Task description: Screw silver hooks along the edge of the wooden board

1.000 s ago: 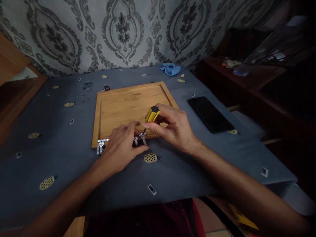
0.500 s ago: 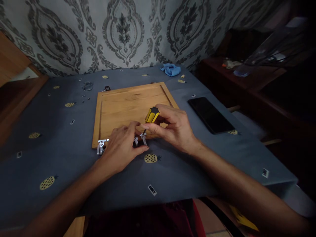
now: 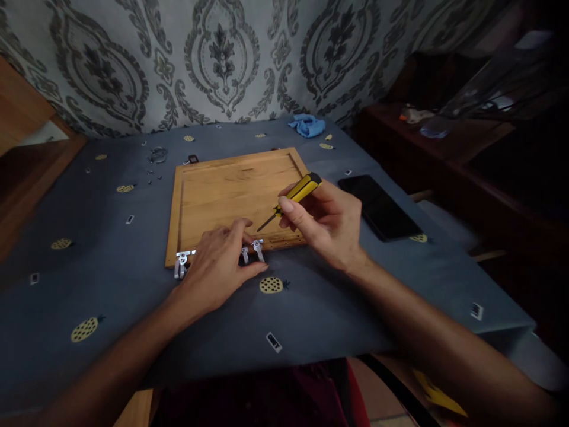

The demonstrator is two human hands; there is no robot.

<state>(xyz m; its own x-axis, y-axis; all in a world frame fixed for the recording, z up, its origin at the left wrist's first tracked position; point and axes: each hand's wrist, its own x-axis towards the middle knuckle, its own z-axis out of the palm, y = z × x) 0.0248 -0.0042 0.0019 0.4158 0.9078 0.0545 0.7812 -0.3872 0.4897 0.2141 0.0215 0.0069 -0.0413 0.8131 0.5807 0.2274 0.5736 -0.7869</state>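
A wooden board (image 3: 231, 193) lies flat on the blue-grey tablecloth. My right hand (image 3: 329, 222) is closed around a yellow-and-black screwdriver (image 3: 296, 196), held tilted above the board's near right part, its tip pointing down and left. My left hand (image 3: 220, 267) rests at the board's near edge, fingers curled and pressed on a small metal hook (image 3: 256, 248) fixed there. Another metal hook (image 3: 181, 262) sits at the board's near left corner.
A black phone (image 3: 377, 206) lies right of the board. A blue cloth (image 3: 306, 125) sits at the table's back. Small screws and a ring-like part (image 3: 156, 155) lie at the back left. Dark wooden furniture stands to the right; patterned wallpaper behind.
My right hand has lifted the screwdriver off the hook at the board's edge and swung it up and to the right. My left hand has stayed in place.
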